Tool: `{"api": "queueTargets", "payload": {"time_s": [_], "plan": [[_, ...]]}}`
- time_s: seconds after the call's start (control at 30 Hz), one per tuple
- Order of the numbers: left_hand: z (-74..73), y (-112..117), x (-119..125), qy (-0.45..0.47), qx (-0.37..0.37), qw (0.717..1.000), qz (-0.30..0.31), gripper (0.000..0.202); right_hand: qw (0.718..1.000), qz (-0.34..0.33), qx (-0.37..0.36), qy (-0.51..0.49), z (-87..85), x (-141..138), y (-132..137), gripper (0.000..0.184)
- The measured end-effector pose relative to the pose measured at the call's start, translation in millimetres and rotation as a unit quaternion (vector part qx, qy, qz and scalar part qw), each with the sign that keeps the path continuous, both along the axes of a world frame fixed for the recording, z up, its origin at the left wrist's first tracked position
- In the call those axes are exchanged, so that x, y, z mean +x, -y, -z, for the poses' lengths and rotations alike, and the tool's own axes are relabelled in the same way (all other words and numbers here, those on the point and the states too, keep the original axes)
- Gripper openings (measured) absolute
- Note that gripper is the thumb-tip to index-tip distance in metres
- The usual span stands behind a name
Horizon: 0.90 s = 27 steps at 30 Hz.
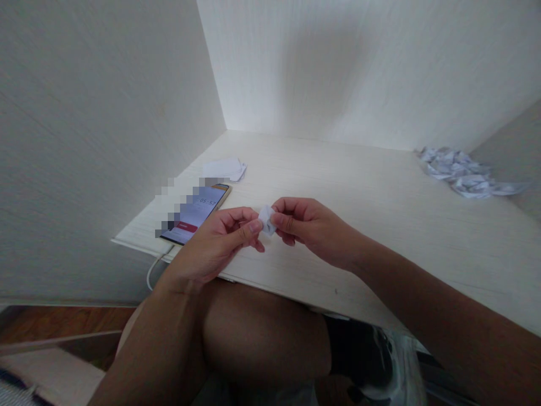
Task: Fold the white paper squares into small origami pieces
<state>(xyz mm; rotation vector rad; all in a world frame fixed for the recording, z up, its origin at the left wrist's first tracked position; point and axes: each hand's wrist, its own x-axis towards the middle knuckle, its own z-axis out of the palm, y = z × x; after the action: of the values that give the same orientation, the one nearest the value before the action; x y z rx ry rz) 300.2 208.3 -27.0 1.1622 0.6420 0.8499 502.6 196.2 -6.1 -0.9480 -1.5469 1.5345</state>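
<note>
A small piece of folded white paper (266, 220) is held between my two hands, just above the front part of the white desk (359, 180). My left hand (222, 237) pinches its left side with thumb and forefinger. From the other side, the thumb and forefinger of my right hand (306, 225) grip its right edge. A small dark mark shows on the paper's face. The fingertips cover parts of it, so its full shape is hidden.
Left of my hands lies a phone (198, 208), its screen lit, with a white cable (152, 270) at the desk edge. Behind it is a stack of white paper slips (223, 168). Folded white papers (465, 172) are heaped at the far right. Panels enclose the desk.
</note>
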Motion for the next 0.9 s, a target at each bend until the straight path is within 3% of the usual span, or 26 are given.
{"api": "queueTargets", "payload": {"time_s": [0.23,0.47,0.9], "plan": [[8.0,0.5,7.8,0.027,0.012,0.998,-0.058,0.026,0.994,0.0,-0.057,-0.095,4.8,2.0,-3.7,0.028],[5.3,2.3,8.2,0.009,-0.007,1.0,-0.02,0.028,0.984,0.0,-0.125,-0.124,4.1,4.9,-5.0,0.034],[6.8,4.3,13.0,0.02,-0.011,0.999,-0.033,0.028,0.97,0.002,-0.155,-0.188,7.0,3.9,-5.6,0.026]]}}
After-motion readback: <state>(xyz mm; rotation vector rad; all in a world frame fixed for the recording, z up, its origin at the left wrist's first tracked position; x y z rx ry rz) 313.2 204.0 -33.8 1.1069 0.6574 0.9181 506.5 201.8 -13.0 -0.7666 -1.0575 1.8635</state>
